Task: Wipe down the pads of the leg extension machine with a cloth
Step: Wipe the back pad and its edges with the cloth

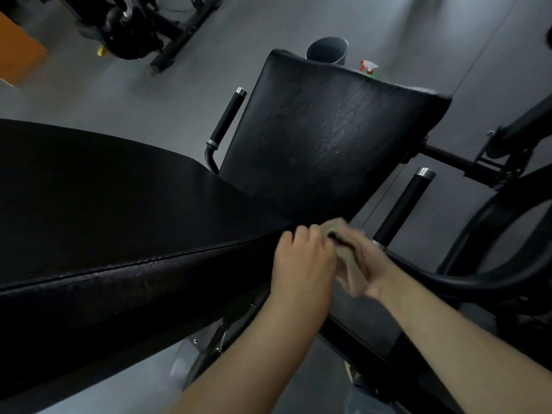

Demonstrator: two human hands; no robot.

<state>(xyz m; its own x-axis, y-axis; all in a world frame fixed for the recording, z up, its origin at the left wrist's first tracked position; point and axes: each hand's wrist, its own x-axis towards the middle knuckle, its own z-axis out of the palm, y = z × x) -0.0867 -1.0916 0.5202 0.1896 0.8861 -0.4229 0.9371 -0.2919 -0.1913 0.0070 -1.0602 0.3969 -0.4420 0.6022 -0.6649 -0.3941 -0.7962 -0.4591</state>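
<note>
A large black pad (113, 204) of the leg extension machine fills the left half of the view, its stitched edge running toward the centre. A second black pad (322, 132) stands behind it, tilted, with a dull sheen on its surface. A beige cloth (348, 258) is bunched between both hands at the corner where the two pads meet. My left hand (301, 258) grips the cloth's left side with curled fingers. My right hand (373, 264) is blurred and closed over the cloth's right side.
Two black foam handles with metal caps flank the pads, the left handle (228, 115) and the right handle (401, 204). A grey bucket (328, 50) and a spray bottle (369, 67) stand on the grey floor behind the pad. Black machine framing (493, 264) curves at right.
</note>
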